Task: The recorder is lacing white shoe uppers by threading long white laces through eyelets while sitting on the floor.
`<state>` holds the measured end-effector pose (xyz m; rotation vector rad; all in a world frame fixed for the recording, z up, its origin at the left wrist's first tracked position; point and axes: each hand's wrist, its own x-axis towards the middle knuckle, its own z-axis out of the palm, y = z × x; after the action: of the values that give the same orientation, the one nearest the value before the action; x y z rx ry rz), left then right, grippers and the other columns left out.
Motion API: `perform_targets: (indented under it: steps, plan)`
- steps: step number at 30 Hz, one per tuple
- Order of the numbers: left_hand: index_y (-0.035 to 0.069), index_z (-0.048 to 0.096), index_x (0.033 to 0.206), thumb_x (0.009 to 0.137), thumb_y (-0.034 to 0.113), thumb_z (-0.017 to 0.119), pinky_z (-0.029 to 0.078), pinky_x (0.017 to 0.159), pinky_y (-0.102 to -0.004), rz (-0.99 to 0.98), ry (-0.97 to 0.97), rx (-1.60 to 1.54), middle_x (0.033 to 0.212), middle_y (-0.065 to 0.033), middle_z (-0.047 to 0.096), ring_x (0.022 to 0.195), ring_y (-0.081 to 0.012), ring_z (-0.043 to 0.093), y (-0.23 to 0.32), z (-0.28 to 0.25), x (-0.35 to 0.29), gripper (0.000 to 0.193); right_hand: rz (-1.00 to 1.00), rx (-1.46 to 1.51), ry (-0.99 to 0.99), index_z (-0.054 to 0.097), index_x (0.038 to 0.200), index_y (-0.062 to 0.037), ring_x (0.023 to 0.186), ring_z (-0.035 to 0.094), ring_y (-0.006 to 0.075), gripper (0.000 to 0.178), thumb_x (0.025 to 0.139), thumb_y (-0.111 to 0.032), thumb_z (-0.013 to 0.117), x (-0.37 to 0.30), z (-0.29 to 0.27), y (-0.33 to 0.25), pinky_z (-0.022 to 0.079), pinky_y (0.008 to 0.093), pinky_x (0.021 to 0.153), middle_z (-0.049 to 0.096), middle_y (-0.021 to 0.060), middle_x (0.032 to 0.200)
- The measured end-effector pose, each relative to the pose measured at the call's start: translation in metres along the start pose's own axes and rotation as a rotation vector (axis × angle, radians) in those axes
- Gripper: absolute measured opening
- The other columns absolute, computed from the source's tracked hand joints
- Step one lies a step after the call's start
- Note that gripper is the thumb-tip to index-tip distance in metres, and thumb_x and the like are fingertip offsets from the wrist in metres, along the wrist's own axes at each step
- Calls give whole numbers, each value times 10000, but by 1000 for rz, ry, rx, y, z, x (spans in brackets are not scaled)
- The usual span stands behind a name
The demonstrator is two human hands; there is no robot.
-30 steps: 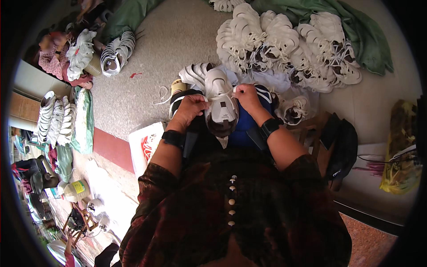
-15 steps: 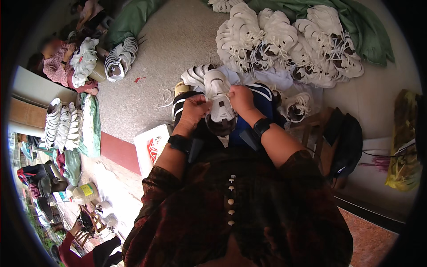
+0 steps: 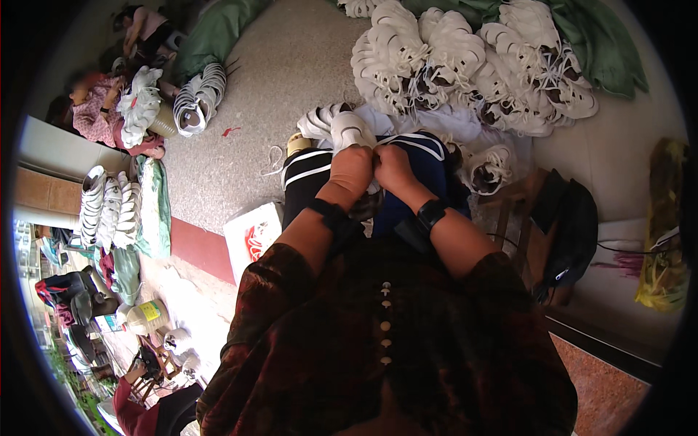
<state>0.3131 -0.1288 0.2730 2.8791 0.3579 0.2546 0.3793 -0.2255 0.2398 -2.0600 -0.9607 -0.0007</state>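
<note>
White shoe [image 3: 351, 131] sits on the person's lap, between the two legs, with its round toe pointing away from the body. The left hand [image 3: 352, 173] and the right hand [image 3: 392, 168] are side by side on top of its middle part, with their fingers very near each other. Both hands are curled up in a narrow grip. The fingertips are hidden, so you can't tell what is pinched inside them. Each wrist has a black band [image 3: 430, 212] on it. The pants [image 3: 418, 174] are dark blue and black with white stripes.

Just past the toe, a bit to the left, is a small stack of white shoe parts [image 3: 318, 122]. Near the left leg is a tan round thing [image 3: 297, 143], and closer to the body is a white box [image 3: 240, 243] with something red in it. Farther off, on the right, lies a big pile of white shoes [image 3: 392, 54] with loose laces, next to a green cloth [image 3: 618, 58]. A black bag [image 3: 574, 232] hangs by the right arm. Far to the left, a person in a pink top [image 3: 94, 120] sits near more white shoes [image 3: 140, 109].
</note>
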Motion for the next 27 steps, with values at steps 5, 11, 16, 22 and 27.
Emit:
perform_targets:
  steps: [5, 11, 16, 22, 27]
  plan:
    - [38, 633, 713, 707, 127, 558, 513, 632, -386, -5, -159, 125, 741, -169, 628, 693, -310, 630, -8, -28, -11, 117, 13, 6, 37, 584, 654, -25, 683, 574, 371, 44, 624, -56, 576, -2, 0, 4, 460, 447, 630, 576, 193, 663]
    - [6, 617, 738, 698, 83, 650, 419, 458, -271, -329, -237, -778, 611, -77, 586, 512, -145, 549, -66, -50, -72, 93, -165, -64, 102, 587, 676, -32, 671, 566, 334, 11, 672, -31, 576, 4, 0, -19, 447, 396, 589, 558, 149, 656]
    - [18, 602, 745, 716, 60, 681, 322, 393, -179, -651, -160, -1202, 594, 4, 538, 455, -54, 440, -70, -37, -58, 94, -275, 14, -129, 584, 645, -47, 635, 545, 338, 57, 687, -86, 583, 15, 14, -28, 438, 423, 582, 532, 140, 635]
    - [12, 608, 740, 689, -9, 680, 417, 444, -193, -706, 47, -1424, 633, -13, 576, 523, -73, 520, -79, -4, -29, 90, -249, 37, -166, 607, 712, -34, 690, 556, 334, 77, 642, -52, 632, 9, 19, -33, 456, 409, 636, 549, 148, 721]
    - [3, 608, 726, 677, -68, 641, 460, 477, -202, -631, 127, -1403, 642, -31, 592, 559, -94, 564, -84, 12, -24, 92, -228, 30, -167, 610, 778, -16, 714, 566, 328, 158, 627, -34, 648, 7, 19, -33, 470, 388, 660, 553, 150, 791]
